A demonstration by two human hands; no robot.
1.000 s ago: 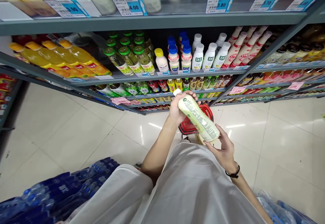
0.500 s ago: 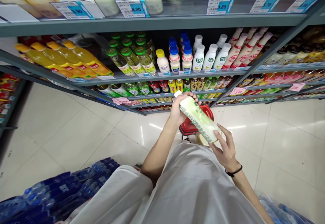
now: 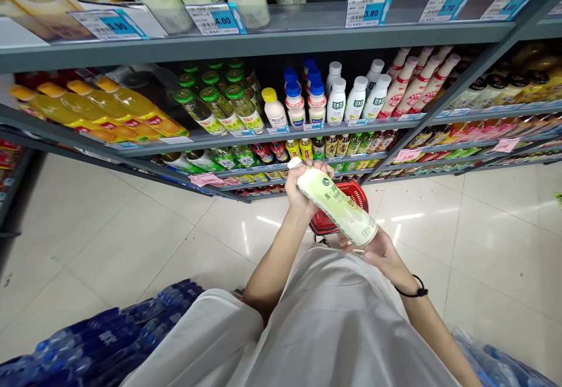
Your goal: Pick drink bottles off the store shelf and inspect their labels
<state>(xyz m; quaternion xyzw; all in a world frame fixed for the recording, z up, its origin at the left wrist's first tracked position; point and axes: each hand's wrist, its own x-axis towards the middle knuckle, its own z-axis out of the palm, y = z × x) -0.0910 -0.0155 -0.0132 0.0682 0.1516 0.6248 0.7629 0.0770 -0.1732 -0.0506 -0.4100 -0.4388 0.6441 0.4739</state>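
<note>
Yellow plastic drink bottles with orange caps [image 3: 140,108] on a grey shelf [image 3: 211,141], left hand [image 3: 301,191], grip closed around the neck end of a white-capped pale-green plastic bottle [image 3: 338,204], tilted above a red plastic basket [image 3: 320,223], right hand [image 3: 387,256], grip cupping the bottle's base.

From afar I'm counting two hands [image 3: 300,191], one held green bottle [image 3: 337,206] and one red basket [image 3: 322,223]; farther off, I'm counting four orange-capped bottles [image 3: 134,112] at left, five visible blue-capped bottles [image 3: 317,107], one yellow-capped white bottle [image 3: 274,110] and three pink tags [image 3: 506,144].
</note>
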